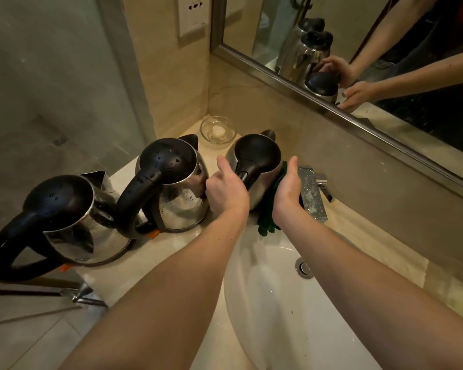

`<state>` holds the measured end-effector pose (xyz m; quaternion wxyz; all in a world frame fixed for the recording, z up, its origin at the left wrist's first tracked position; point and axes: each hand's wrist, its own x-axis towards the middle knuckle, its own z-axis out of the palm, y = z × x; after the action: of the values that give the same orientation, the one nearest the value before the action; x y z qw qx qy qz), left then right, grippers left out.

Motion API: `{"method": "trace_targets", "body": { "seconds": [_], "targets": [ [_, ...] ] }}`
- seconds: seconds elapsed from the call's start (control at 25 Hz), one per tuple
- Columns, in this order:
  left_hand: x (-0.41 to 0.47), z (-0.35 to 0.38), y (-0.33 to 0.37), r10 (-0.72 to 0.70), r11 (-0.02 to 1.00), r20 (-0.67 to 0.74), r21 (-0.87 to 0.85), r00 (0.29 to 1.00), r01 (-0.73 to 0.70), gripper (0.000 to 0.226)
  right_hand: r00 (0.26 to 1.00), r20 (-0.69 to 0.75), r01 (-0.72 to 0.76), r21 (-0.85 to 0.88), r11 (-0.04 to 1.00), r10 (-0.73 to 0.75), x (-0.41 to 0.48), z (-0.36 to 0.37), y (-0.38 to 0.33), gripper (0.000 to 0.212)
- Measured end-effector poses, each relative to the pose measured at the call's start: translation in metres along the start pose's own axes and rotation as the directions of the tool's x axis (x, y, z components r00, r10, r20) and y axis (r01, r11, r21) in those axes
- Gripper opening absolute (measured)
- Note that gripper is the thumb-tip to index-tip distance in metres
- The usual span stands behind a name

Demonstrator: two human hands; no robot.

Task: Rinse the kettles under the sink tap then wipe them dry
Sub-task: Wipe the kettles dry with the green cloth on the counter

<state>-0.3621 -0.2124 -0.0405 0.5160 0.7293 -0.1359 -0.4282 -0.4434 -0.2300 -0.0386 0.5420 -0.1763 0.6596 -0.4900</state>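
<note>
Three steel kettles with black lids and handles stand on the counter left of the sink. The far kettle (pixel 254 156) is between my hands. My left hand (pixel 226 186) grips it at the base of its black handle. My right hand (pixel 288 189) presses a dark green cloth (pixel 269 217) against its right side. The middle kettle (pixel 177 188) carries water drops on lid and body. The near kettle (pixel 72 222) sits at the counter's left end. The chrome tap (pixel 313 193) is just right of my right hand, with no water running.
The white basin (pixel 278 303) with its drain (pixel 304 268) lies below my arms. A small glass bowl (pixel 218 129) sits in the back corner. A mirror (pixel 385 62) runs along the wall at the right, and a wall socket (pixel 194 14) is above the counter.
</note>
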Motion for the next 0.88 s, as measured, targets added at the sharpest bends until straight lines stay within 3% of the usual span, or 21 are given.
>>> {"method": "trace_targets", "body": {
  "seconds": [0.08,0.16,0.24,0.36,0.44,0.52,0.6,0.64,0.68,0.72,0.8,0.88],
  "targets": [
    [0.001,0.001,-0.002,0.033,0.997,0.019,0.062,0.999,-0.034,0.067,0.995,-0.005,0.097,-0.104,0.99,-0.098,-0.001,-0.002,0.006,0.042],
    [-0.002,-0.004,0.001,0.151,0.961,0.06,0.223,0.987,-0.161,0.071,0.976,-0.002,0.21,-0.259,0.943,-0.218,-0.007,-0.007,0.015,0.054],
    [-0.006,-0.015,0.005,0.315,0.842,0.152,0.41,0.937,-0.35,0.067,0.952,0.029,0.287,-0.429,0.857,-0.304,-0.012,-0.012,0.029,0.07],
    [-0.016,-0.04,0.009,0.487,0.616,0.347,0.514,0.801,-0.597,0.057,0.932,0.075,0.333,-0.569,0.752,-0.356,-0.025,-0.02,0.052,0.057],
    [-0.023,-0.06,0.014,0.579,0.46,0.474,0.481,0.663,-0.746,0.044,0.914,0.107,0.373,-0.604,0.704,-0.392,-0.036,-0.023,0.066,0.057],
    [-0.024,-0.087,0.021,0.72,0.197,0.549,0.425,0.424,-0.884,0.036,0.894,0.153,0.415,-0.638,0.649,-0.421,-0.046,-0.022,0.079,0.059],
    [-0.011,-0.116,0.03,0.807,-0.037,0.547,0.423,0.222,-0.905,0.039,0.9,0.165,0.394,-0.704,0.59,-0.404,-0.056,-0.022,0.088,0.061],
    [-0.001,-0.131,0.035,0.825,-0.098,0.536,0.448,0.179,-0.889,0.041,0.904,0.165,0.379,-0.737,0.56,-0.395,-0.061,-0.023,0.092,0.062],
    [0.008,-0.148,0.039,0.836,-0.125,0.521,0.486,0.172,-0.865,0.042,0.908,0.164,0.366,-0.759,0.539,-0.387,-0.069,-0.022,0.095,0.062],
    [0.015,-0.164,0.044,0.833,-0.109,0.509,0.532,0.215,-0.84,0.043,0.91,0.166,0.36,-0.772,0.524,-0.38,-0.075,-0.021,0.098,0.063],
    [0.026,-0.19,0.05,0.772,0.01,0.494,0.619,0.399,-0.786,0.044,0.912,0.179,0.359,-0.786,0.504,-0.37,-0.087,-0.017,0.104,0.063],
    [0.034,-0.205,0.05,0.657,0.251,0.442,0.635,0.61,-0.731,0.04,0.904,0.195,0.376,-0.787,0.488,-0.382,-0.095,-0.012,0.11,0.064]
  ]
}}
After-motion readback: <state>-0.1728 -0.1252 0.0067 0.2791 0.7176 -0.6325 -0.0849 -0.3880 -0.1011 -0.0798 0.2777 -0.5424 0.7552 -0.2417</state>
